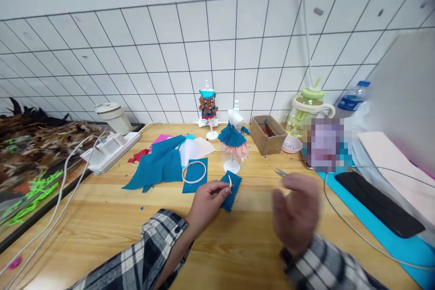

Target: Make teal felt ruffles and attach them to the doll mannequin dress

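My left hand (pixel 210 201) is closed in a pinch on a small white strip (pixel 230 181). Right by its fingertips is a small teal fabric piece (pixel 233 195) with a zigzag edge; whether the fingers grip it too, I cannot tell. My right hand (pixel 297 213) is smeared by motion over the right part of the table, its thumb apart from the curled fingers. Metal pointed tips of a small tool (pixel 280 172) show just beyond it, the rest hidden. Behind the fabric piece stands a white mini dress form (pixel 235 119) wearing a teal and pink ruffled dress (pixel 233 141).
Left of centre lie teal cloth (pixel 159 165) and a white hoop (pixel 194 182). Further back are a second dressed form (pixel 207 106), a cardboard box (pixel 268 136) and a pink bowl (pixel 292 144). A power strip (pixel 112 152) with cables lies left; a black phone-like slab (pixel 379 204) right.
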